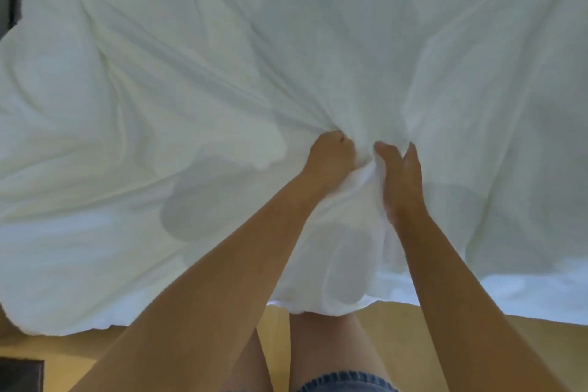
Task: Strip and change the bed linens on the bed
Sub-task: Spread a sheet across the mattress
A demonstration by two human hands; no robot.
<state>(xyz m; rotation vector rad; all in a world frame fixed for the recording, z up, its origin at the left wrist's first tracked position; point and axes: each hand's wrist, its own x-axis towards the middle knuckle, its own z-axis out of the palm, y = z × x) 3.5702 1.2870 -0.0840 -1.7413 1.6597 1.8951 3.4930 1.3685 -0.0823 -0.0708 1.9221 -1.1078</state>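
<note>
White sheet (286,57) bunched between | left hand (331,156) clenches it | right hand (401,175) pinches it

Bunched sheet (286,57) — left hand (331,156), right hand (402,178)

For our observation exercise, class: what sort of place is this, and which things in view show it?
Probably a bedroom: a big white sheet lies spread wide and rumpled, the left hand grips a bunch of it, and a tan floor shows below its edge.
</note>
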